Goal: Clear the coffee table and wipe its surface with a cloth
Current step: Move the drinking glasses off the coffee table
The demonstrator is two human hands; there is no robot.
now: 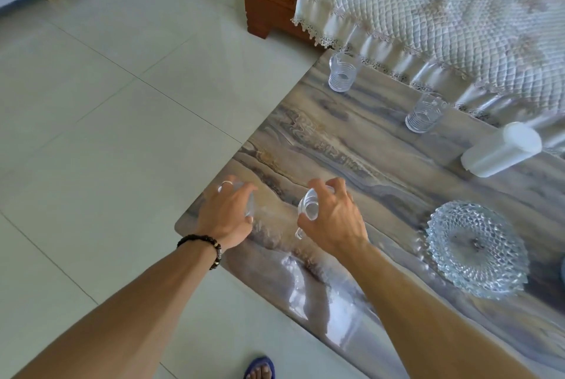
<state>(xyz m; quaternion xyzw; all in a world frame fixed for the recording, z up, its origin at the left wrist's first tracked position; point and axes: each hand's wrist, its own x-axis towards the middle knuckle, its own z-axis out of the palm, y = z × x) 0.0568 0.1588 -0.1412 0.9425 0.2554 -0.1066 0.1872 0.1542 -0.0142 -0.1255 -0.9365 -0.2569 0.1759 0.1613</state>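
- showing, head view: left hand [227, 215] with fingers curled round a clear glass [250, 206] at the desk [351, 146] corner; right hand [331, 219] gripping a handled glass [308, 210].
- risk, judged: smooth glass could slip from either grip and break on the tiled floor [122, 103].
- remaining: two ribbed glasses [341, 74], white container [501, 149], cut-glass dish [475, 248]; no cloth visible.
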